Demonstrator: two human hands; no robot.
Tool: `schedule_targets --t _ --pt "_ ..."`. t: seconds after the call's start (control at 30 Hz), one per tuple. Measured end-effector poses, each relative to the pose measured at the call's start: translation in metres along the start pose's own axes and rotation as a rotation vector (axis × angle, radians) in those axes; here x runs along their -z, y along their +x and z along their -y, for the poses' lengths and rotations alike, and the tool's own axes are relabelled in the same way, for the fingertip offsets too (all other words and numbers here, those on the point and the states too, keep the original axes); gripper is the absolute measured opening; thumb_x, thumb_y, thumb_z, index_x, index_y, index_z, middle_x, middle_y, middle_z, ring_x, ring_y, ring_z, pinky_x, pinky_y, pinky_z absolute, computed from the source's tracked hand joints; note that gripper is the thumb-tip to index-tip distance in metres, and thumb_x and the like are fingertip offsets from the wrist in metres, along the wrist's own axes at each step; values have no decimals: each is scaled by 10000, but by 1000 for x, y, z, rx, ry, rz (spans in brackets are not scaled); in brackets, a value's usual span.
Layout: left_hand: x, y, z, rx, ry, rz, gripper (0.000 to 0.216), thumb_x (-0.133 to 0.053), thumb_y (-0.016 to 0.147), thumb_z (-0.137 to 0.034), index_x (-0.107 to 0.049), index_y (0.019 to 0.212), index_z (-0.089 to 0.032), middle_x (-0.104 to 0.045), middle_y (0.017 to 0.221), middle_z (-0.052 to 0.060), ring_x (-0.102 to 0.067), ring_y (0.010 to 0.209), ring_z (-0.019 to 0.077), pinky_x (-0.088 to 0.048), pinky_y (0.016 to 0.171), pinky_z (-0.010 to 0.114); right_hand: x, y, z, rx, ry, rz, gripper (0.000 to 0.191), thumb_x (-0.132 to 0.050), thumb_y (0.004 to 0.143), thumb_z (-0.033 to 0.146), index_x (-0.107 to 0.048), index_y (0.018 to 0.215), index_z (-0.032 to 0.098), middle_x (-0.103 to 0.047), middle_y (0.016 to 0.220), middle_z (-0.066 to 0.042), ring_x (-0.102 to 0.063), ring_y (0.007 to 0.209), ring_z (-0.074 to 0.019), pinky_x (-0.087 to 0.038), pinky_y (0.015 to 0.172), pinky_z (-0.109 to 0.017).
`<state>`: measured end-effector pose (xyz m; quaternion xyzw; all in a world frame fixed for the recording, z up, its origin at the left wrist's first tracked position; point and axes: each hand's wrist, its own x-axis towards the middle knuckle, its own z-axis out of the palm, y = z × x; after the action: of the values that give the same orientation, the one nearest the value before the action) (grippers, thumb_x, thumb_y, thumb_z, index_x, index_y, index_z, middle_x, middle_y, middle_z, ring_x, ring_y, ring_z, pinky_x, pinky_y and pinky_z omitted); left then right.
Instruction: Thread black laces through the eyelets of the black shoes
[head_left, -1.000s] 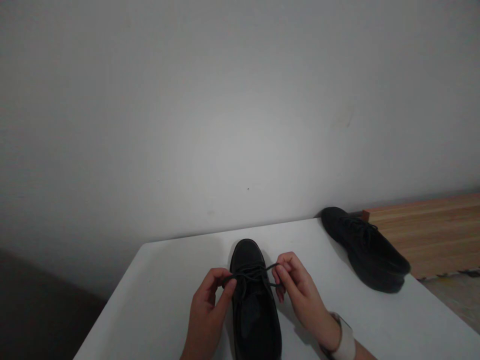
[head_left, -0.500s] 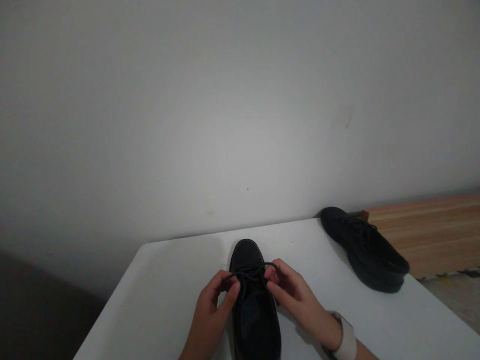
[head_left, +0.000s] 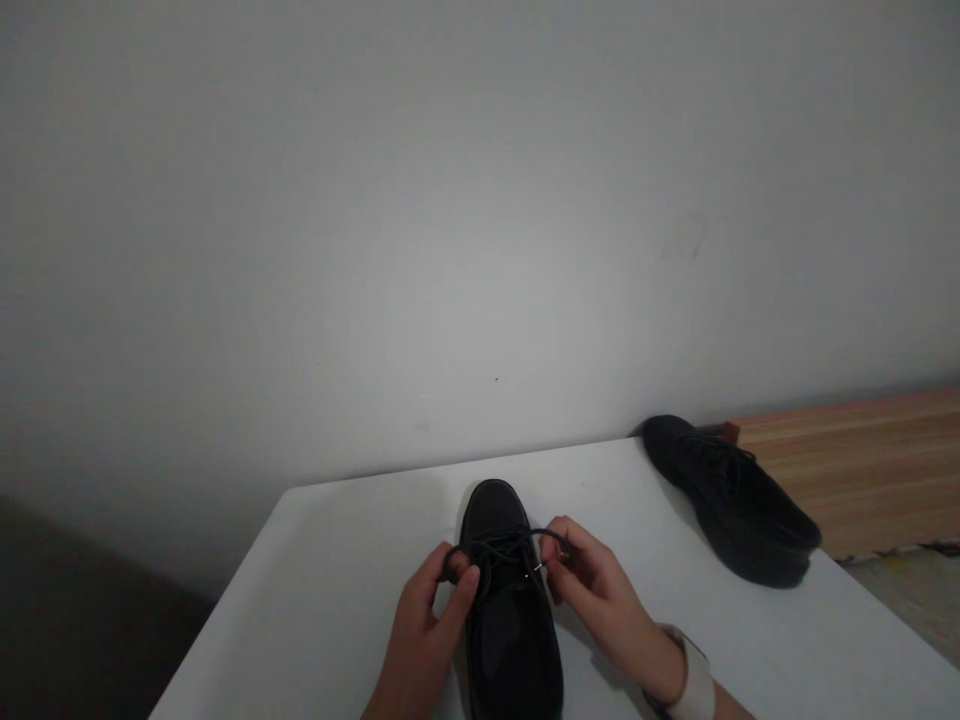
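Note:
A black lace-up shoe (head_left: 504, 640) lies on the white table (head_left: 337, 590) in front of me, toe pointing away. My left hand (head_left: 427, 630) is on its left side, thumb and forefinger pinched on a loop of the black shoelace (head_left: 501, 548). My right hand (head_left: 600, 595) is on the right side, fingers pinched on the other part of the lace, where a pale lace tip shows. A light band sits on my right wrist.
A second black shoe (head_left: 731, 500) lies at the table's far right corner, toe toward the wall. Behind it stands a wooden slatted surface (head_left: 862, 460). A plain grey wall fills the upper view. The table's left edge drops to a dark floor.
My two hands have come closer together over the shoe's laces. The right hand's fingers shifted inward along the lace. Both shoes have stayed where they were.

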<state>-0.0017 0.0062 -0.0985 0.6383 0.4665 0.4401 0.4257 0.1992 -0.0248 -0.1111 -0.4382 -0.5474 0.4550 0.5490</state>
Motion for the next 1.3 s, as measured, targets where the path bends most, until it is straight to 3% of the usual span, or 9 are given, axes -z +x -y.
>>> schedule_targets --t 0.17,0.47,0.67,0.8,0.9,0.97,1.1,1.2,1.3 --pt "3 1 -2 10 -27 12 434 -614 842 -587 -557 690 -185 -534 678 7 -521 660 172 -454 616 242 3 0 3 11 41 -54 369 -564 923 554 -524 796 210 -438 692 34 -417 596 -126 -339 541 -258" --pt "9 0 -6 -76 -70 -96 430 -495 949 -535 -557 691 -196 -523 669 8 -501 659 171 -427 619 249 5 0 8 44 26 -62 318 -509 984 463 -594 840 194 -482 742 5 -469 640 -139 -374 598 -276" --pt "13 -8 -5 -230 -228 129 413 -501 976 -447 -576 658 -194 -526 652 38 -506 651 189 -399 612 298 9 -2 5 60 61 -88 412 -443 1012 454 -522 695 204 -444 626 14 -426 588 -146 -334 572 -288" --pt "13 -10 -10 -463 -87 333 474 -417 996 -476 -635 673 -207 -570 697 83 -547 725 239 -419 679 372 8 -6 12 227 -62 128 493 -396 1009 512 -501 638 205 -452 616 -1 -444 597 -156 -332 592 -303" --pt "12 -11 -9 -582 5 372 516 -378 992 -536 -623 677 -209 -566 707 80 -543 756 245 -409 719 402 5 -7 13 363 -90 285 558 -317 1002 581 -486 624 206 -452 610 -12 -476 613 -168 -339 597 -309" --pt "11 -11 -6 -565 -7 335 531 -352 1004 -531 -584 656 -205 -554 697 66 -537 741 231 -404 719 395 5 -7 12 381 -88 302 586 -268 996 615 -465 621 209 -430 592 -6 -462 585 -162 -324 568 -303" --pt "9 -10 0 -464 17 175 473 -374 1037 -368 -519 620 -196 -530 670 35 -538 698 189 -407 676 332 8 -7 9 417 -133 193 610 -213 1003 616 -428 601 211 -376 556 13 -392 524 -141 -269 523 -295" --pt "7 -7 0 -381 98 40 390 -436 1017 -275 -519 644 -194 -529 671 10 -538 658 155 -405 613 272 11 -8 8 434 -172 121 626 -196 1023 575 -445 582 206 -394 538 10 -397 510 -136 -267 519 -294" --pt "5 -2 0 -308 129 -67 308 -495 988 -297 -561 704 -200 -558 695 -3 -555 664 151 -432 622 250 12 -9 7 399 -239 49 593 -239 1053 464 -448 566 199 -412 533 11 -410 501 -125 -281 520 -286"
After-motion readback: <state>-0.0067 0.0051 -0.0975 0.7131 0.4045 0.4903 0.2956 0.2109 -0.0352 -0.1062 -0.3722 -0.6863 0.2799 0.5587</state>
